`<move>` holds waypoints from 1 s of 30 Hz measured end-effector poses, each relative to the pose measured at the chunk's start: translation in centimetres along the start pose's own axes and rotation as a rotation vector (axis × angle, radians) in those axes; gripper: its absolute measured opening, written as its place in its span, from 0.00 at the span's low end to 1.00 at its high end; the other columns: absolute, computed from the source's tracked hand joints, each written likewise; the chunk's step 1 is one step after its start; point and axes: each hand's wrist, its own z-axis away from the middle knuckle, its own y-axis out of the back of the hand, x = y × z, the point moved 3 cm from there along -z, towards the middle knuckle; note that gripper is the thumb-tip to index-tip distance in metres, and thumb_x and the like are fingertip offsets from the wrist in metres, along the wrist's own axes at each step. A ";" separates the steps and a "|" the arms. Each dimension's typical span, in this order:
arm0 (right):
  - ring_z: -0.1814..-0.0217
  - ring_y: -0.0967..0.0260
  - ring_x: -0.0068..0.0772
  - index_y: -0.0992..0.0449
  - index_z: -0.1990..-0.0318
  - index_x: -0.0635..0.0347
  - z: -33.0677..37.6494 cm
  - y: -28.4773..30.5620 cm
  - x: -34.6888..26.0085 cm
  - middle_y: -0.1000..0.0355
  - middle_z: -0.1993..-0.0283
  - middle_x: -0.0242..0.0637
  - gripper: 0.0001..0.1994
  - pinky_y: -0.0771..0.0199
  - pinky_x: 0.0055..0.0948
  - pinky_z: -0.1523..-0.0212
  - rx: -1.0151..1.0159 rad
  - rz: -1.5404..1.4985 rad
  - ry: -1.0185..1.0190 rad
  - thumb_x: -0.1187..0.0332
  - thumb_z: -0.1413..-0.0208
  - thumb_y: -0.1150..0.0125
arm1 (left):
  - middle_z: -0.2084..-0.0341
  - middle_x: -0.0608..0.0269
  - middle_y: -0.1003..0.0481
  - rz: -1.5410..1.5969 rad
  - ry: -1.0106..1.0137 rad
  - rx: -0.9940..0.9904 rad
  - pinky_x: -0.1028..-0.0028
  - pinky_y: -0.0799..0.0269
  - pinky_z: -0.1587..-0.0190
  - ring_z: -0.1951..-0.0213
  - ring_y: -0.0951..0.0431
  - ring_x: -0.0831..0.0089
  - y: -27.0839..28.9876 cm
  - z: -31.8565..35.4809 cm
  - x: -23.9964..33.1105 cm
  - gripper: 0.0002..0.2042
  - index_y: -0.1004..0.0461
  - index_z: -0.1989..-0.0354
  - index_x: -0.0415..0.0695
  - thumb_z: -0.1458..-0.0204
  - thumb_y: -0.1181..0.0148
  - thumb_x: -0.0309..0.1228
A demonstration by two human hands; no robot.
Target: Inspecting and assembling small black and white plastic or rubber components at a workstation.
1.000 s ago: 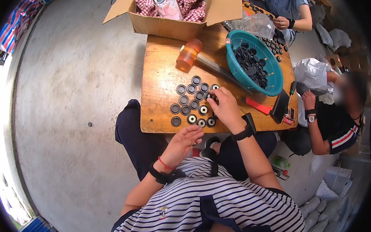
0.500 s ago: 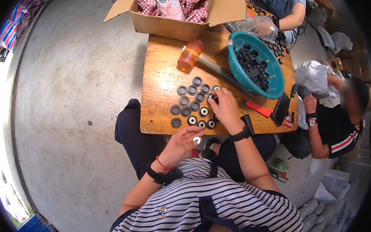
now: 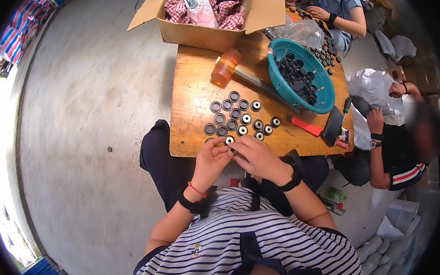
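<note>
2 hands (image 3: 212,161) (image 3: 260,159), blk discs (image 3: 232,124), lettered phone (image 3: 201,8)

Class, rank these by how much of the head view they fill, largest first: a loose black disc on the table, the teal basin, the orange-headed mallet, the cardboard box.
1. Cardboard box
2. Teal basin
3. Orange-headed mallet
4. Loose black disc, clearly smallest

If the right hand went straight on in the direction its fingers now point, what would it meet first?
Most likely the left hand: the right hand points leftward at it, very close. Whether they touch is hard to tell.
</note>
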 end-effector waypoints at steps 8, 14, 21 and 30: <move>0.60 0.30 0.43 0.25 0.59 0.62 -2.7 2.4 3.9 0.29 0.63 0.41 0.12 0.29 0.37 0.61 0.197 -0.030 -0.341 0.68 0.50 0.38 | 0.55 0.48 0.26 -0.172 -0.187 0.122 0.72 0.27 0.51 0.53 0.24 0.67 0.1 -0.1 0.9 0.20 0.36 0.45 0.32 0.43 0.43 0.27; 0.56 0.31 0.43 0.24 0.61 0.61 -5.4 2.9 8.3 0.28 0.62 0.41 0.11 0.30 0.38 0.55 0.264 0.326 -0.293 0.68 0.52 0.37 | 0.40 0.37 0.41 -1.210 -0.662 0.260 0.52 0.48 0.35 0.36 0.43 0.44 1.2 0.2 0.4 0.32 0.37 0.42 0.34 0.51 0.36 0.40; 0.56 0.32 0.43 0.24 0.67 0.60 -6.8 2.0 8.4 0.29 0.64 0.40 0.08 0.30 0.39 0.55 0.156 0.400 -0.304 0.68 0.55 0.36 | 0.38 0.36 0.44 -1.329 -0.727 0.247 0.50 0.55 0.34 0.34 0.47 0.45 0.3 -1.5 -1.1 0.42 0.42 0.38 0.35 0.55 0.34 0.51; 0.54 0.31 0.46 0.26 0.67 0.64 -7.0 1.7 8.7 0.29 0.63 0.44 0.08 0.27 0.40 0.56 0.218 0.372 -0.308 0.69 0.52 0.38 | 0.40 0.39 0.38 -1.465 -0.762 0.324 0.47 0.54 0.34 0.36 0.42 0.46 -1.0 -2.9 -1.4 0.38 0.36 0.42 0.36 0.56 0.35 0.53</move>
